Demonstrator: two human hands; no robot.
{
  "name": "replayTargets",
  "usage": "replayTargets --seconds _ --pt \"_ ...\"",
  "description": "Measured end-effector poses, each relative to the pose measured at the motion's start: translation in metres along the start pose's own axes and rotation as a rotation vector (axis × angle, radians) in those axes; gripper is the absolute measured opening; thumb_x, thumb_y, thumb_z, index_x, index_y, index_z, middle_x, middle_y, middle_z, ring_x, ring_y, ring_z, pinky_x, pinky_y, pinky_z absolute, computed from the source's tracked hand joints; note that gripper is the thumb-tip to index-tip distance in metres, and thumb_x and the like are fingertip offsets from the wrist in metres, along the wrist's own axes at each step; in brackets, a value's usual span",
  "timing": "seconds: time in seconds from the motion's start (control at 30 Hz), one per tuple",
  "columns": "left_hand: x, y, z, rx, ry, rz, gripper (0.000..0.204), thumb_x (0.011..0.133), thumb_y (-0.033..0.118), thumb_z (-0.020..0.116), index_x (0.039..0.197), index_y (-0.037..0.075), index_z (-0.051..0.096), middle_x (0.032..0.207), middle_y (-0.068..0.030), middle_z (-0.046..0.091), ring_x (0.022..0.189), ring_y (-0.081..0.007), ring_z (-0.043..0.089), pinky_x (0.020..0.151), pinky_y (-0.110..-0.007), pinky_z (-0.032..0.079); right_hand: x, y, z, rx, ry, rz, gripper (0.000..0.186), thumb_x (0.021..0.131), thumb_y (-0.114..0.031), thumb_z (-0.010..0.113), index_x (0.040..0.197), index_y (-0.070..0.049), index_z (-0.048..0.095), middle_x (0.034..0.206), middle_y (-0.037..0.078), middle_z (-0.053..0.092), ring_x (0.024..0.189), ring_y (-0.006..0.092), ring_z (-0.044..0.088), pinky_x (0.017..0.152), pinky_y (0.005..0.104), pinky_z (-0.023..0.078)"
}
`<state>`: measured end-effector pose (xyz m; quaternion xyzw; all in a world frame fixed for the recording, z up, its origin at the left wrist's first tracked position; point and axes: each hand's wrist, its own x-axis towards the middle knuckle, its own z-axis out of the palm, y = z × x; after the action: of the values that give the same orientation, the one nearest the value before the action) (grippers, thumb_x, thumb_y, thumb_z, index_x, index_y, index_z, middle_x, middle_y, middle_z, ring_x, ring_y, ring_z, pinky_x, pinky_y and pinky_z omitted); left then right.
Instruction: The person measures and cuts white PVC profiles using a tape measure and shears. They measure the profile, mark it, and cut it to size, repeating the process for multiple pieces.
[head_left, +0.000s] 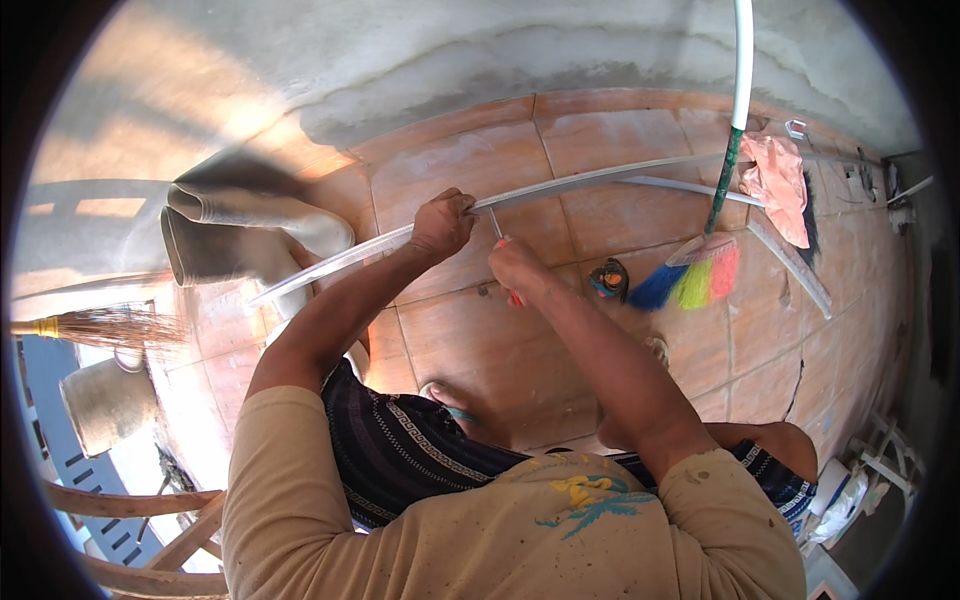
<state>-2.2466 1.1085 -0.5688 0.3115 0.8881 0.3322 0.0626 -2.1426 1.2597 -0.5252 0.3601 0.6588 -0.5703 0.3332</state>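
Note:
A long, thin, pale metal strip (590, 179) stretches across in front of me, from beside the boots on the left toward the wall at the right. My left hand (444, 224) is closed around it left of its middle. Just to the right, my right hand (514, 268) is wrapped round the red handle of a screwdriver (496, 222). The screwdriver's shaft points away from me, its tip at or close to the strip's near edge; whether it touches, I cannot tell. A small dark roundish object with orange, possibly a tape measure (608, 279), lies on the tiles to the right.
White rubber boots (265, 222) stand at the left, near a twig broom (110, 328). A broom with multicoloured bristles (700, 272) leans at the right. Behind it are a pink plastic sheet or bag (774, 185) and a short pale strip (790, 268). A grey wall (560, 55) closes the far side.

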Motion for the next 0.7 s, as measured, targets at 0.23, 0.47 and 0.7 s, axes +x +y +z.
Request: replayTargets --seconds 0.23,0.47,0.7 --pt "0.007 -0.004 -0.003 0.069 -0.142 -0.034 0.026 0.090 0.021 0.072 0.111 0.007 0.066 0.105 -0.0129 0.069 0.100 -0.0377 0.069 0.085 -0.048 0.056 0.014 0.007 -0.004 0.009 -0.009 -0.009 0.051 0.093 -0.016 0.050 0.144 -0.010 0.050 0.098 0.013 0.060 0.075 0.0246 0.056 0.057 0.0495 0.046" --pt "0.004 -0.010 0.007 0.367 -0.416 -0.227 0.031 0.096 0.027 0.061 0.117 0.006 0.053 0.110 -0.0217 0.072 0.103 -0.0409 0.071 0.087 -0.051 0.056 0.023 0.015 0.004 0.025 -0.059 -0.030 0.039 0.093 -0.013 0.049 0.131 -0.008 0.055 0.086 0.012 0.058 0.064 0.0224 0.053 0.048 0.0471 0.044" --pt "0.012 -0.005 -0.005 0.416 -0.448 -0.131 0.031 0.096 0.030 0.060 0.116 0.007 0.054 0.104 -0.0204 0.075 0.100 -0.0393 0.073 0.086 -0.050 0.057 0.012 0.015 0.002 -0.050 0.014 -0.113 0.034 0.096 -0.016 0.049 0.128 -0.007 0.055 0.091 0.015 0.062 0.068 0.0258 0.059 0.046 0.0464 0.045"
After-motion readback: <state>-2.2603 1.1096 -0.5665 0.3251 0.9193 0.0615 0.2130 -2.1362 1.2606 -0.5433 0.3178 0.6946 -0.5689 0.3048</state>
